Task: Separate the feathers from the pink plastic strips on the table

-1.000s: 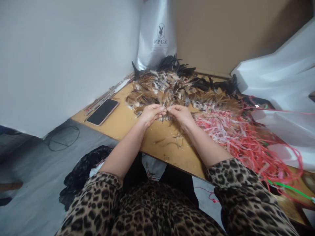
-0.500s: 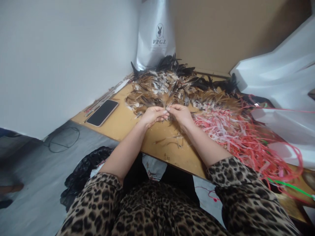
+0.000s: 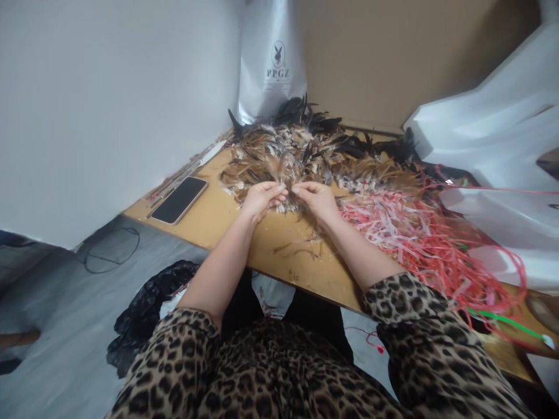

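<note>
A big heap of brown, white and black feathers (image 3: 305,154) covers the far part of a wooden table (image 3: 227,218). My left hand (image 3: 261,199) and my right hand (image 3: 318,199) meet at the heap's near edge. Both have their fingers curled and pinched on a small bunch of feathers (image 3: 286,201) held between them. A few loose feathers (image 3: 301,249) lie on the board just below my wrists.
A tangle of red, pink and white strips (image 3: 428,238) spreads over the table's right side. A dark phone (image 3: 179,199) lies at the left edge beside thin sticks. A white PPGZ bag (image 3: 271,64) stands behind; white sheeting (image 3: 493,145) lies right; a black bag (image 3: 148,302) sits on the floor.
My two hands have stayed pinched together at the heap's edge, with only slight finger shifts. The view has drifted a little to the right.
</note>
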Demonstrator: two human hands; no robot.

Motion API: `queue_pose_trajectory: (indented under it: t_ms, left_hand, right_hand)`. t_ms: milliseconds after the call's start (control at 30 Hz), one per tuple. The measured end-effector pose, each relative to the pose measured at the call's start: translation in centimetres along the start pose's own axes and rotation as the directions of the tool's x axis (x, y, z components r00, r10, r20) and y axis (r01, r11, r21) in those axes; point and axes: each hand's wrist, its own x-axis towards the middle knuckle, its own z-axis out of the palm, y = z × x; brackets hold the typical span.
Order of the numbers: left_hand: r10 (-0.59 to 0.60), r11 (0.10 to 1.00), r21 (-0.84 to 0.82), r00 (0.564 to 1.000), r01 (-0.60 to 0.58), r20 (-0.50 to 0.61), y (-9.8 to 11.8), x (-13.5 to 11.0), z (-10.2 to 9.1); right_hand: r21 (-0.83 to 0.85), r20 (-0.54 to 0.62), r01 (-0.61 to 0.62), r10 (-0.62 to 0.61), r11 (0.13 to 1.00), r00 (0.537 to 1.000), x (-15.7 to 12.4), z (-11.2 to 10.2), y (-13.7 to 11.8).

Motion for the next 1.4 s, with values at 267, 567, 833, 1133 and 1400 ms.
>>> queue_pose_trajectory:
  t_ms: [267,567,833,1133,1400]
  left_hand:
    - [0.006,0.991,-0.133,0.994,-0.021,-0.113,-0.1,0.2,-0.7]
    - [-0.035,0.992,-0.128,0.988,0.016,-0.149,-0.2,-0.1,-0.9]
    - [-0.042,0.985,-0.172,0.986,0.014,-0.16,-0.4,0.1,-1.1]
    - [-0.076,0.994,-0.079,0.995,0.071,-0.058,-0.4,-0.3,-0.6]
    - [-0.161,0.987,0.01,0.985,0.16,0.06,-0.4,-0.7,0.1]
  right_hand:
    - [-0.571,0.223,0.212,-0.099,0.793,0.97,-0.7,0.3,0.2]
    - [-0.864,0.2,0.155,0.043,0.478,0.979,-1.2,1.1,-0.2]
    - [-0.367,0.152,-0.151,0.22,0.918,0.964,-0.6,-0.3,0.4]
    - [0.097,0.095,-0.173,0.164,0.98,0.982,-0.2,-1.0,-0.7]
    - [-0.002,0.079,-0.013,0.013,1.0,0.997,-0.2,-0.4,-0.3]
